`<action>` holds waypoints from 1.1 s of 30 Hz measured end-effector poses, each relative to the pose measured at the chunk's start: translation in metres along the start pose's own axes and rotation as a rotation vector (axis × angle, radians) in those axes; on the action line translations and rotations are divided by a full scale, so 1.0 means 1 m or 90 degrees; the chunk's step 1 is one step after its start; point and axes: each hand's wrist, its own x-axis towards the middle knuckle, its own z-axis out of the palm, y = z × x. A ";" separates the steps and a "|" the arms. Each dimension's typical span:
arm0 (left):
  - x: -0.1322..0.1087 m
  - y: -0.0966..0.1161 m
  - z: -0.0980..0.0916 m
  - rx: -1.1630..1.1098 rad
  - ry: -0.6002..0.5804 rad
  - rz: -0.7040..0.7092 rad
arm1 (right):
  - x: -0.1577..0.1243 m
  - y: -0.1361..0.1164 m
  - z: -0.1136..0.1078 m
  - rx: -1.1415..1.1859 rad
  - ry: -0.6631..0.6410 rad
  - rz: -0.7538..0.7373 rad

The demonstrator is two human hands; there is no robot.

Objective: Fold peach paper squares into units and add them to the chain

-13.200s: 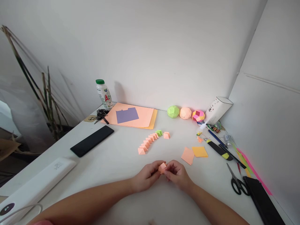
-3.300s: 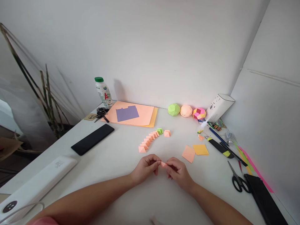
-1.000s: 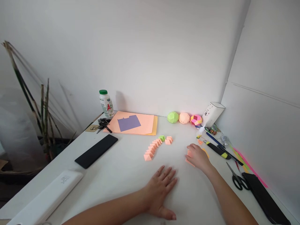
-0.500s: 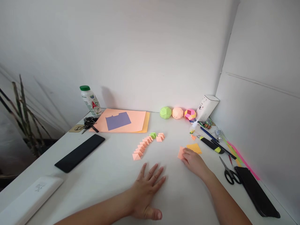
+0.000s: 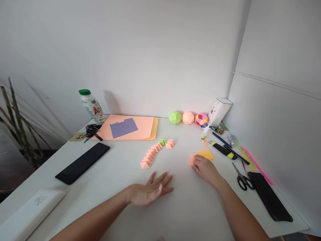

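My left hand rests on the white table with its fingers stretched out and its palm turned partly up, holding nothing. My right hand lies on a small peach paper square, fingers bent over its edge; how firmly it grips the sheet is unclear. An orange paper square lies just beyond it. A curved row of several folded peach paper units, with one green unit, sits ahead of my left hand.
Three paper balls stand at the back by a white box. Peach sheets with a purple piece, a bottle, keys and a black phone lie left. Pens, scissors and a black case lie right.
Both hands held a folded peach piece together; they have since parted. The right hand reached to the peach square. The left hand flattened on the table, then rolled palm-up.
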 end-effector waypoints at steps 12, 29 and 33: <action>-0.001 0.000 -0.019 -0.104 -0.164 -0.068 | 0.000 0.002 0.005 -0.051 0.019 -0.021; -0.001 -0.004 -0.019 -0.234 -0.156 -0.069 | -0.006 -0.019 -0.010 0.204 0.416 0.135; -0.003 0.001 -0.015 -0.268 -0.128 -0.093 | -0.009 -0.045 -0.010 0.688 0.290 0.233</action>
